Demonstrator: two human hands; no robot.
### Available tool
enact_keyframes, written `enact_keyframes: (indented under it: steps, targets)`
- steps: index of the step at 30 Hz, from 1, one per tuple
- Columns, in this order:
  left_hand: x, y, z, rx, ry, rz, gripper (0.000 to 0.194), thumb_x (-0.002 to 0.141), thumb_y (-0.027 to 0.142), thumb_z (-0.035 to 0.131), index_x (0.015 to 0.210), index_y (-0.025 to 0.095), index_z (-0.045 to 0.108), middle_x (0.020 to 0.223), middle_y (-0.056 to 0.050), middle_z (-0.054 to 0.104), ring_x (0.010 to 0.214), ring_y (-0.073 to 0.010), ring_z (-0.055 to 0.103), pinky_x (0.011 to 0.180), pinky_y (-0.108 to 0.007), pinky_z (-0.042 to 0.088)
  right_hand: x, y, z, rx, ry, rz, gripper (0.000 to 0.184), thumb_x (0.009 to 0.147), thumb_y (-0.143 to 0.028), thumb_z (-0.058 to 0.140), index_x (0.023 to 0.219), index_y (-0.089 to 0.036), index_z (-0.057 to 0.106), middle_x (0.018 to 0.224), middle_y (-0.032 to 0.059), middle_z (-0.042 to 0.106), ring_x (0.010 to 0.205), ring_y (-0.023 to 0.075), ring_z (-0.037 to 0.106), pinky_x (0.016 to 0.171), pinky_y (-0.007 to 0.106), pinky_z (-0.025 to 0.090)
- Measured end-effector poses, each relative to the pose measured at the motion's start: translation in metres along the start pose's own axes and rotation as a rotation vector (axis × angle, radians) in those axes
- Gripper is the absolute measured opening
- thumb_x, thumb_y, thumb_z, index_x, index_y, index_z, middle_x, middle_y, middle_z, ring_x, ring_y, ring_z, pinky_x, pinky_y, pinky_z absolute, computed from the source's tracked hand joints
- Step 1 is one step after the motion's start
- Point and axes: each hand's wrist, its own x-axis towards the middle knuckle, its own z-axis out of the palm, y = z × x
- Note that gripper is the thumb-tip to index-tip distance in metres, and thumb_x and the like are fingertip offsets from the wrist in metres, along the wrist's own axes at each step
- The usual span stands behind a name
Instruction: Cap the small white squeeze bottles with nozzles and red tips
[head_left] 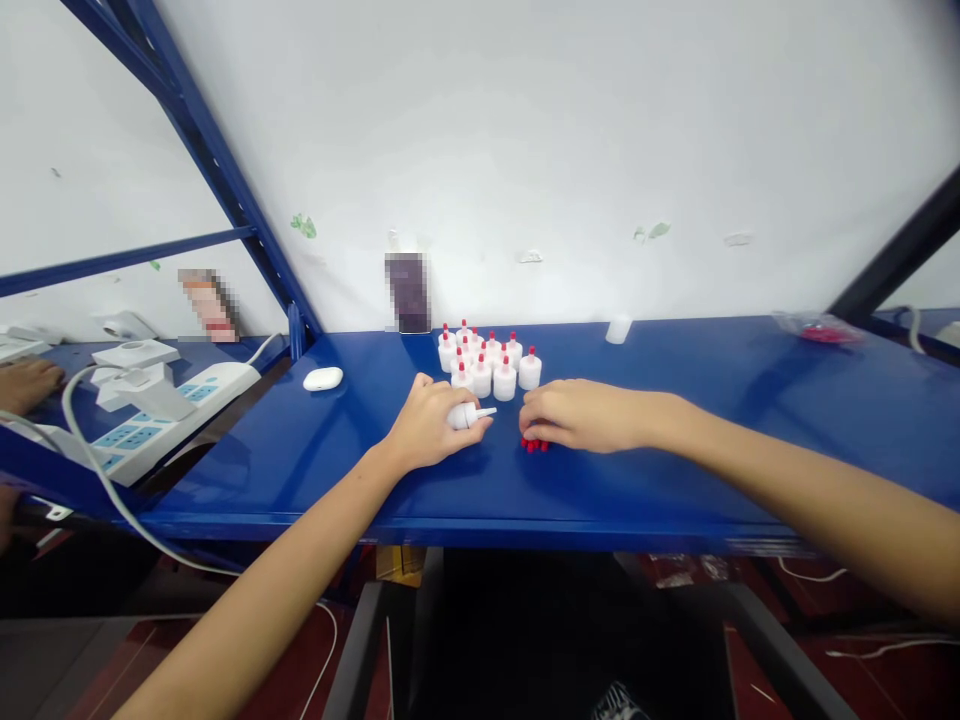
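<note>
Left hand [431, 420] grips white bottle [466, 415]; right hand [581, 415] half hides red caps [535, 446].

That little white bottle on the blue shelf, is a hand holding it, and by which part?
Yes. The left hand grips the white bottle around its body, nozzle pointing right. The right hand rests over small red caps; whether it grips any cannot be told.

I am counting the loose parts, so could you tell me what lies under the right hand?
Small red caps peek out beneath the right hand on the blue shelf. The hand hides how many.
</note>
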Motion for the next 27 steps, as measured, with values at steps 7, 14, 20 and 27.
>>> enact_keyframes:
  steps: [7, 14, 20, 27]
  targets:
    - [-0.002, -0.001, 0.004, -0.009, 0.046, -0.013, 0.029, 0.081, 0.051, 0.064, 0.080, 0.022, 0.071, 0.067, -0.002, 0.070, 0.066, -0.0199, 0.053, 0.072, -0.036, 0.041, 0.012, 0.001, 0.009, -0.006, 0.025, 0.000, 0.019, 0.093, -0.024, 0.053, 0.088, -0.020, 0.070, 0.089, 0.0053, 0.069, 0.079, 0.0182, 0.061, 0.066, 0.028, 0.040]
    - [-0.004, -0.005, 0.004, -0.179, 0.065, 0.020, 0.027, 0.088, 0.043, 0.060, 0.094, 0.018, 0.067, 0.078, -0.001, 0.071, 0.063, -0.0135, 0.061, 0.064, -0.024, 0.044, 0.028, 0.000, 0.003, 0.259, 0.394, 0.074, 0.021, 0.092, -0.028, 0.056, 0.086, -0.016, 0.072, 0.076, 0.0027, 0.070, 0.063, 0.0121, 0.055, 0.062, 0.027, 0.036]
    - [-0.002, -0.003, 0.003, -0.222, 0.199, 0.003, 0.022, 0.088, 0.038, 0.058, 0.092, 0.017, 0.063, 0.072, 0.001, 0.066, 0.058, -0.0106, 0.056, 0.059, -0.021, 0.043, 0.032, -0.010, 0.012, 0.574, 0.548, 0.074, 0.021, 0.090, -0.031, 0.059, 0.084, -0.016, 0.073, 0.075, 0.0022, 0.073, 0.059, 0.0108, 0.056, 0.060, 0.026, 0.040]
    - [-0.002, 0.001, 0.003, -0.236, 0.248, 0.002, 0.020, 0.088, 0.036, 0.057, 0.090, 0.017, 0.063, 0.071, 0.001, 0.066, 0.058, -0.0101, 0.056, 0.059, -0.021, 0.044, 0.033, -0.013, 0.017, 0.689, 0.633, 0.114, 0.022, 0.090, -0.033, 0.058, 0.085, -0.016, 0.071, 0.078, 0.0029, 0.073, 0.051, 0.0104, 0.056, 0.056, 0.027, 0.042]
